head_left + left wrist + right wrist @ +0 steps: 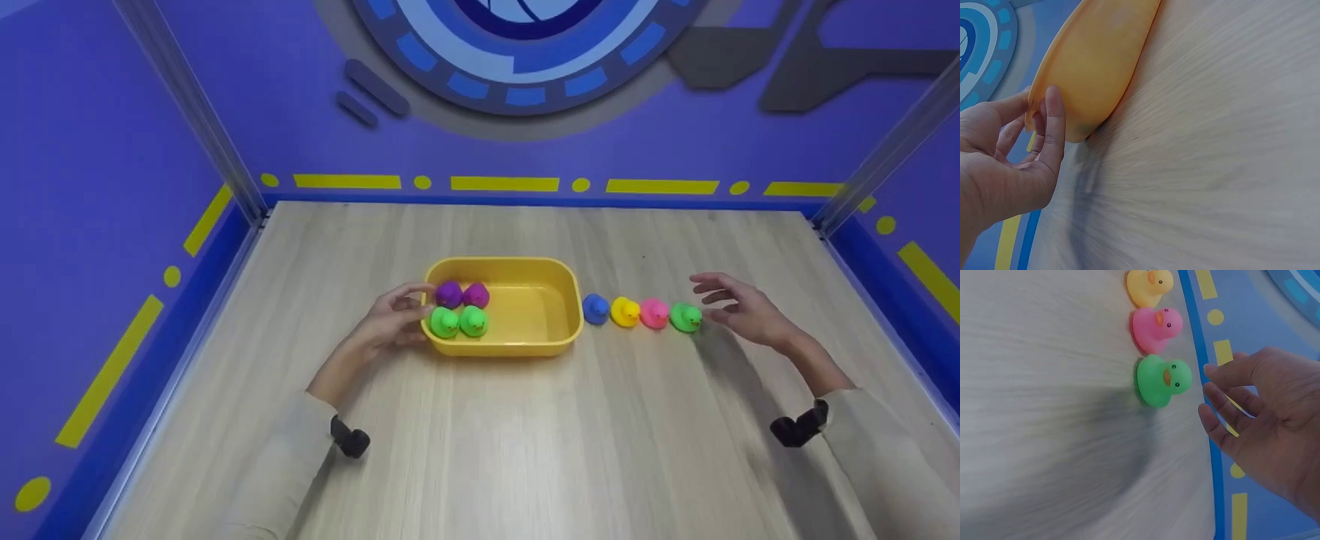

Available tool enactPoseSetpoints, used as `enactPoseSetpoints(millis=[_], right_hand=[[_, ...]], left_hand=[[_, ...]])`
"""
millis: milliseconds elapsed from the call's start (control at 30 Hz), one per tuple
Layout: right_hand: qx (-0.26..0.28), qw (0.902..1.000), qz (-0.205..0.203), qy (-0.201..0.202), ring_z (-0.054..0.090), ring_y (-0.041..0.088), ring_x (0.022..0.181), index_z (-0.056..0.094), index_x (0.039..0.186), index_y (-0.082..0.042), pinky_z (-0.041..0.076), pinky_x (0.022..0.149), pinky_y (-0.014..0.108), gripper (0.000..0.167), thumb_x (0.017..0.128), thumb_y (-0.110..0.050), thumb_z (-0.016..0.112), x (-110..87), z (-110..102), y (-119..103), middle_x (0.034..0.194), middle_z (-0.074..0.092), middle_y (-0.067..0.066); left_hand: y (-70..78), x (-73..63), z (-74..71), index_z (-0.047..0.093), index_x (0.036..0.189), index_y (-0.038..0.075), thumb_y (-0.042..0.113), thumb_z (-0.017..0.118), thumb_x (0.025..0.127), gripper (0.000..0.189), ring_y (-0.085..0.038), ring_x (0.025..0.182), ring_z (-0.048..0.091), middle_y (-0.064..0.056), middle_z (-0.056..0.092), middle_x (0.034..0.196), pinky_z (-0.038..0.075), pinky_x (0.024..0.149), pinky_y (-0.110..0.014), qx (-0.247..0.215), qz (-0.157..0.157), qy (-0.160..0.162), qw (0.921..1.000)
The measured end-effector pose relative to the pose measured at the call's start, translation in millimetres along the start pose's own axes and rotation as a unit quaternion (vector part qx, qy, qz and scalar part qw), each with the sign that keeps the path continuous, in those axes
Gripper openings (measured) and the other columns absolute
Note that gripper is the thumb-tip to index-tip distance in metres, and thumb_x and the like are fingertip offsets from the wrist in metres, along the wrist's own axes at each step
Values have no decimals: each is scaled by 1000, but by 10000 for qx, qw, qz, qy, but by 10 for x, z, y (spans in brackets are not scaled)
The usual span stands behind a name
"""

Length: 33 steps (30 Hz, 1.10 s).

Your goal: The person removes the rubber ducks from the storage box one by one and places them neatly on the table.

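Note:
At the left end of a yellow plastic basin (pixel 534 311), my left hand (pixel 388 319) holds the rim between thumb and fingers; the left wrist view shows the basin's outer wall (pixel 1098 62) beside the fingertips. Inside, at that end, two purple rubber ducks (pixel 449 293) sit behind two green rubber ducks (pixel 473 321). Right of the basin, a row runs from a blue duck (pixel 596 308) through a yellow duck (pixel 625 311) and a pink duck (pixel 655 313) to a green duck (pixel 1163 381). Just beyond this last duck, my right hand (pixel 742 309) hovers with loosely bent fingers, holding nothing.
The basin and ducks stand on a pale wood-grain table (pixel 480 435). Blue panels (pixel 300 135) with yellow markings rise along its back and both sides, joined by metal corner posts (pixel 199 112).

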State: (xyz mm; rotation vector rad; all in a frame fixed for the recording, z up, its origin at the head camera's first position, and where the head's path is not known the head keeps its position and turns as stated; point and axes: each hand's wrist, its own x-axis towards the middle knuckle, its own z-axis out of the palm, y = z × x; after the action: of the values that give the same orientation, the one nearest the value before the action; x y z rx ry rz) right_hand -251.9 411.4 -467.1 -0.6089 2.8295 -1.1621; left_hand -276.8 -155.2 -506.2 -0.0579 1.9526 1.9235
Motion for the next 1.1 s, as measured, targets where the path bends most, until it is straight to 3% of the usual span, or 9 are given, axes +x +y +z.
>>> enactPoseSetpoints(millis=[333,567,767,1000,1100], right_hand=[[228,9996,149,59,54,-15,104,53,143,-1,45,87,1,44,100,-2,62,190,149,-152,134,59,28],[419,9991,75,-57,62,7,109,55,143,-4,47,88,4,43,100,-4,63,305,306,-229,132,62,25],[473,9987,64,-203,63,13,108,57,141,-5,48,89,6,41,101,-6,62,366,392,-336,128,66,23],[466,9983,179,-308,64,35,114,55,143,-6,47,88,6,41,103,-8,60,488,482,-480,128,66,23],[545,9976,232,-353,63,37,116,54,143,-7,47,88,6,41,103,-9,60,567,516,-534,130,65,23]], left_hand=[[-2,13,9,55,144,10,11,71,97,50,-14,87,63,-2,56,101,63,75,-33,-148,24,6,9999],[-15,15,8,58,142,12,11,72,96,48,-16,86,65,-2,58,100,63,74,-30,-192,-7,45,9998],[-40,9,12,57,142,12,11,72,96,49,-15,85,66,-1,58,99,63,73,-30,-184,-1,25,9998],[-32,0,18,55,145,10,10,69,98,49,-14,88,64,-1,55,99,63,78,-33,-283,-37,-34,9996],[-32,4,17,56,144,12,11,69,98,48,-15,89,62,-2,54,101,62,79,-33,-265,-59,6,9996]])
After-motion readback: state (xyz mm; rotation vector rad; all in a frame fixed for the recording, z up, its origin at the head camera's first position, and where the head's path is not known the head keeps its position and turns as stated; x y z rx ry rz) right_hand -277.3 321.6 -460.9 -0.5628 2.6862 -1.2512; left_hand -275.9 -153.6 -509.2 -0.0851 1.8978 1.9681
